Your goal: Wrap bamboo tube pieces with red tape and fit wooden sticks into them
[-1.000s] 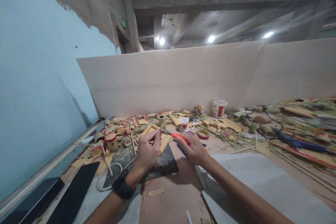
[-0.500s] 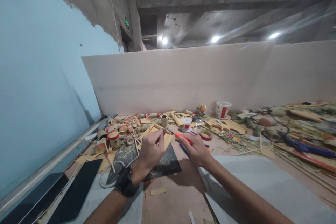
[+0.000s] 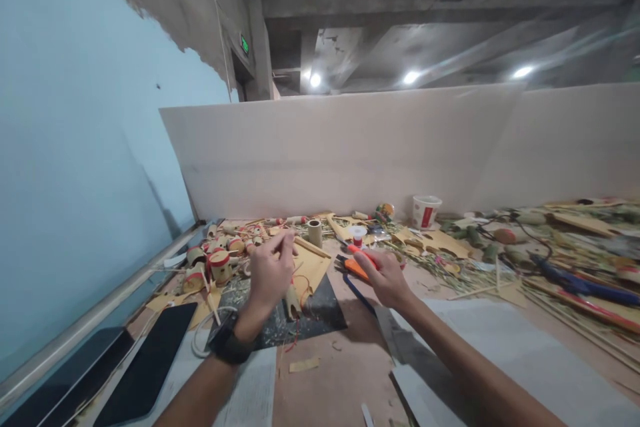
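My right hand [image 3: 387, 277] is closed round the orange handle of a thin tool [image 3: 361, 255], its tip pointing left and away. Just beside it lie orange-handled pliers [image 3: 354, 268] with dark jaws. My left hand [image 3: 273, 270] is raised over the dark mat [image 3: 320, 310], its fingers pinched together; what they hold is too small to make out. Beneath and right of that hand are a bamboo piece [image 3: 292, 301], red thread [image 3: 303, 290] and a flat yellowish sheet [image 3: 313, 267]. A short bamboo cup [image 3: 315, 232] stands upright behind them.
Red-banded bamboo pieces [image 3: 220, 267] crowd the left back. A black phone [image 3: 147, 360] lies at the left front. White paper [image 3: 480, 347] covers the right front. Farther back are a paper cup [image 3: 427, 212], a white spool [image 3: 357, 233] and plant scraps.
My hands have moved apart: the left went left, the right slightly right with the orange-handled tool. The pliers and the bamboo piece on the mat now show.
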Demonstrator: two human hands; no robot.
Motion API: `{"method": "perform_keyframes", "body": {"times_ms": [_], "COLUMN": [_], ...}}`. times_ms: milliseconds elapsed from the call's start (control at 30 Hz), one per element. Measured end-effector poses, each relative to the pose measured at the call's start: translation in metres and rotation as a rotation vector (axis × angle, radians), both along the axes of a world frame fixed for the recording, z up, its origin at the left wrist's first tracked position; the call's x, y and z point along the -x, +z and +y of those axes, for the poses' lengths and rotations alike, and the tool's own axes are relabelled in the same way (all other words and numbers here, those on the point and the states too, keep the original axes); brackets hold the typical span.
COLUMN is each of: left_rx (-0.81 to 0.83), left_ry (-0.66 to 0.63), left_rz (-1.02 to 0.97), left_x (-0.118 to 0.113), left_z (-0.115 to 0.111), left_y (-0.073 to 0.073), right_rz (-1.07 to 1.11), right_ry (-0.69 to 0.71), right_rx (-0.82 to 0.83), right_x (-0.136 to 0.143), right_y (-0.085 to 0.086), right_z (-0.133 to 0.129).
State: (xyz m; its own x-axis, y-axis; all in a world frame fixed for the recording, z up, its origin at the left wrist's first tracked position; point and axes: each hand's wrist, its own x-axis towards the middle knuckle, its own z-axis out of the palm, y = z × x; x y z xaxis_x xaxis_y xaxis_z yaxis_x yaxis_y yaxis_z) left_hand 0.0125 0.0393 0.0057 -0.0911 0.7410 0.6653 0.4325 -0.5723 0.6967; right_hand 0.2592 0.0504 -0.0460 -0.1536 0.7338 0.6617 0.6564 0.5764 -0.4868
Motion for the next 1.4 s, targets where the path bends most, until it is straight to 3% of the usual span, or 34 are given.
{"method": "perform_keyframes", "body": {"times_ms": [167,533,867,1400], "left_rx": [0.122,0.163,0.197,0.173], "left_ry": [-0.195,-0.311,-0.316,-0.312], "left_rz": [-0.106,-0.116,-0.131,-0.097], "left_x": [-0.017,-0.024,-0.024,-0.024], "left_z": [0.001,-0.006,-0.006,-0.009], "left_y": [-0.014,-0.012,-0.018,-0.014], "right_rz": [0.001,0.026,0.022,-0.004], "right_ry": [0.115,0.159,0.171,0.159], "right_rx": [0.038,0.049,0.074,0.064], "right_x": [0.006,0.011,0.011,0.012], "right_y": [0.0,0.006,0.006,0.006], "right_z": [-0.006,-0.013,-0.014,-0.013]}}
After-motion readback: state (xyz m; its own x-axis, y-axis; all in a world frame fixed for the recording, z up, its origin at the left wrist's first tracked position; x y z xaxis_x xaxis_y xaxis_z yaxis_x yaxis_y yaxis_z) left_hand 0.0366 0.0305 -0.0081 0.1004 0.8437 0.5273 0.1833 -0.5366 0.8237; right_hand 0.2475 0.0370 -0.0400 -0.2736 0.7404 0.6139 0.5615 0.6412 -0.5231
